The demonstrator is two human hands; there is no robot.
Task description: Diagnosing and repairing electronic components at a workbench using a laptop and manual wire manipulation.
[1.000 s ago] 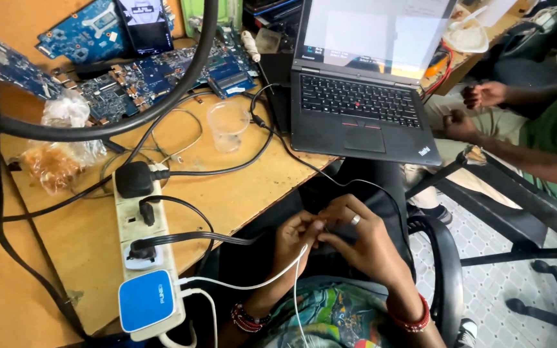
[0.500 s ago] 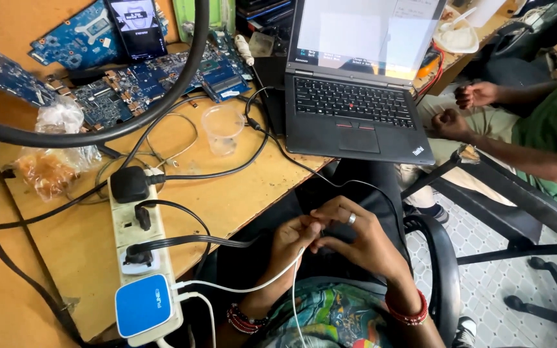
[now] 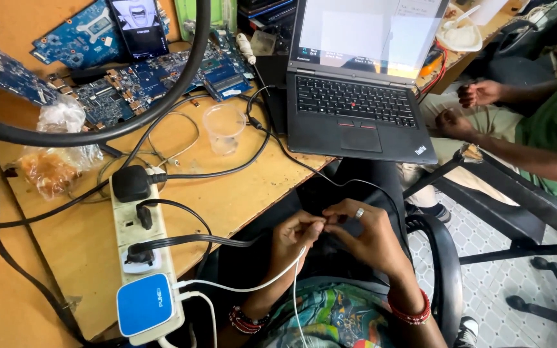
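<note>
Left hand (image 3: 299, 233) pinching white cable (image 3: 272, 281)

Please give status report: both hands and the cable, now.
Left hand pinching white cable end. Right hand fingertips meeting it, both over lap. Black cable runs close by. Power strip on desk.

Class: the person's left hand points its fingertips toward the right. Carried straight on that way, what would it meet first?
Most likely the right hand: the left hand points its fingertips right at those fingers, nearly touching, though depth is unclear.
</note>
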